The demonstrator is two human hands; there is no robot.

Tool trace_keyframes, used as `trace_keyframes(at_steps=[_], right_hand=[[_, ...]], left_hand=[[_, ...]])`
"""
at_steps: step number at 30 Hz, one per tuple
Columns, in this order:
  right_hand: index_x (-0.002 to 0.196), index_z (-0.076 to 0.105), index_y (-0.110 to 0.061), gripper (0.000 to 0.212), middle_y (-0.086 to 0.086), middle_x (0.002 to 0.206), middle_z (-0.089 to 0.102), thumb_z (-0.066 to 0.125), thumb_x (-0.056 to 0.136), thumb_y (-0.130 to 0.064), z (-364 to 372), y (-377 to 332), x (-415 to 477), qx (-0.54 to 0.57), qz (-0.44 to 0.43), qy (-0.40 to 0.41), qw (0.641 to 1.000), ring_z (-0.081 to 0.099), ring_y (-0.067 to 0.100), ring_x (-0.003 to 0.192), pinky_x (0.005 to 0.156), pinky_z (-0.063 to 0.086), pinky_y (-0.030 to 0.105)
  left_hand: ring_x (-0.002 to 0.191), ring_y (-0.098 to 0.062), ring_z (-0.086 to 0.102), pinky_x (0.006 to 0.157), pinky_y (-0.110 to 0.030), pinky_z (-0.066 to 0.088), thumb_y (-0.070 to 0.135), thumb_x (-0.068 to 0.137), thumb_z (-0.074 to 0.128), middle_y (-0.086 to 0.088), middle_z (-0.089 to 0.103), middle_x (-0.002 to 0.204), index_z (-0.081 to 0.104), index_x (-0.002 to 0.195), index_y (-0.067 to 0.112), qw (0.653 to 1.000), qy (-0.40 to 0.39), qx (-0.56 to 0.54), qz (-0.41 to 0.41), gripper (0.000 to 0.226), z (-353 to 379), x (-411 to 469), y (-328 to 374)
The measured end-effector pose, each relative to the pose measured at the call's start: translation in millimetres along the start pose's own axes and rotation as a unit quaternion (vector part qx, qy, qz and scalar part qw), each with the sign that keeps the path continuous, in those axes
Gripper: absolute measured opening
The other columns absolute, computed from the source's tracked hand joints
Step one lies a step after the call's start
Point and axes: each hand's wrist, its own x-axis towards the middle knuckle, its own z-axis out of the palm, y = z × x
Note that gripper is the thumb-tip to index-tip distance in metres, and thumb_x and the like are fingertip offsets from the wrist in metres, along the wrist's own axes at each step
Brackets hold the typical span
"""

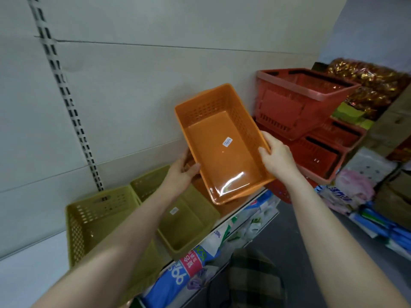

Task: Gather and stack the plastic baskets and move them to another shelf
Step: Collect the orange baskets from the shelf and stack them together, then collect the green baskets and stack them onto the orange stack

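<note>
Nearest the camera, two bare forearms reach out; the left hand (182,172) and right hand (275,158) each grip a long rim of an empty orange basket (222,145) (price sticker inside), lifted above the shelf (255,200). Beneath sit empty olive baskets (100,214). Gathering seems underway; next, likely nest it into another. Farther right, red baskets (298,103) stand stacked.

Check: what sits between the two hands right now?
In the head view, the orange basket spans the gap, tilted, its open top toward the camera; left hand holds one long rim, right hand the other.
</note>
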Motion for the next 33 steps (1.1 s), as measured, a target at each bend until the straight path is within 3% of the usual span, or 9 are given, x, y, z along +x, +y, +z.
trace_keyframes(at_steps=[3,6,10,14,17,21,25,30,33], right_hand=[[0.138,0.05,-0.036,0.048,0.008,0.123,0.07,0.051,0.094,-0.018,7.9,16.2,32.6,-0.024,0.021,-0.029,0.999,0.061,0.037,0.117,0.101,0.047,0.045],[0.138,0.049,-0.04,0.049,0.006,0.126,0.069,0.053,0.094,-0.021,17.4,37.9,59.9,-0.032,0.033,-0.083,0.996,0.062,0.034,0.118,0.1,0.049,0.041],[0.135,0.057,-0.025,0.041,0.005,0.125,0.068,0.054,0.096,-0.011,38.9,61.5,90.1,-0.003,0.019,-0.169,0.985,0.063,0.026,0.114,0.09,0.045,0.027],[0.125,0.061,-0.024,0.031,0.004,0.118,0.07,0.052,0.097,-0.013,63.1,78.7,112.0,-0.009,0.026,-0.248,0.968,0.066,0.026,0.107,0.095,0.051,0.038],[0.118,0.063,-0.021,0.029,0.009,0.109,0.072,0.055,0.092,-0.012,87.1,99.5,111.7,-0.063,0.03,-0.228,0.971,0.067,0.032,0.104,0.092,0.052,0.043],[0.114,0.048,-0.019,0.027,0.018,0.1,0.068,0.048,0.089,-0.009,107.2,109.5,110.3,-0.142,0.023,-0.207,0.968,0.066,0.042,0.096,0.082,0.051,0.044],[0.123,0.046,-0.015,0.036,0.022,0.108,0.066,0.045,0.089,-0.006,112.4,112.4,113.8,-0.16,0.016,-0.199,0.967,0.064,0.044,0.103,0.084,0.048,0.044],[0.128,0.044,-0.014,0.034,0.021,0.12,0.064,0.037,0.095,-0.01,114.2,108.8,110.3,-0.203,0.027,-0.194,0.959,0.062,0.042,0.112,0.09,0.047,0.045],[0.132,0.044,-0.006,0.037,0.024,0.126,0.06,0.038,0.096,-0.005,114.8,95.2,104.9,-0.21,0.016,-0.157,0.965,0.059,0.043,0.117,0.096,0.046,0.048]], left_hand=[[0.122,-0.025,0.059,0.101,-0.051,0.049,0.048,0.081,0.068,-0.001,0.055,0.139,0.03,0.149,0.034,1.0,0.006,0.009,-0.017,0.08,4.7,27.4,-10.6],[0.122,-0.025,0.058,0.101,-0.051,0.049,0.047,0.084,0.066,-0.002,0.055,0.138,0.03,0.149,0.032,0.999,0.012,0.016,-0.038,0.076,10.7,43.5,-26.1],[0.121,-0.028,0.059,0.1,-0.051,0.05,0.046,0.086,0.063,-0.003,0.057,0.133,0.036,0.145,0.027,0.996,0.039,0.031,-0.077,0.067,21.3,54.1,-49.4],[0.124,-0.026,0.056,0.104,-0.046,0.047,0.041,0.091,0.057,-0.004,0.054,0.138,0.037,0.144,0.025,0.99,0.078,0.044,-0.11,0.059,32.4,64.8,-63.2],[0.13,-0.022,0.05,0.104,-0.035,0.043,0.039,0.095,0.052,0.0,0.051,0.141,0.034,0.148,0.021,0.984,0.082,0.107,-0.115,0.058,48.5,69.8,-67.4],[0.13,-0.021,0.05,0.105,-0.03,0.04,0.043,0.097,0.046,0.004,0.048,0.142,0.03,0.15,0.021,0.979,0.097,0.143,-0.112,0.06,64.8,77.3,-73.5],[0.13,-0.024,0.05,0.11,-0.044,0.041,0.046,0.097,0.045,-0.005,0.049,0.146,0.026,0.152,0.021,0.977,0.103,0.135,-0.132,0.063,64.3,77.9,-76.3],[0.129,-0.022,0.054,0.108,-0.036,0.042,0.035,0.097,0.051,-0.005,0.054,0.142,0.041,0.146,0.014,0.957,0.11,0.239,-0.12,0.054,58.5,59.2,-76.7],[0.125,-0.02,0.057,0.104,-0.031,0.044,0.028,0.096,0.055,-0.004,0.056,0.142,0.049,0.142,0.017,0.921,0.156,0.349,-0.079,0.048,46.3,23.1,-80.7]])
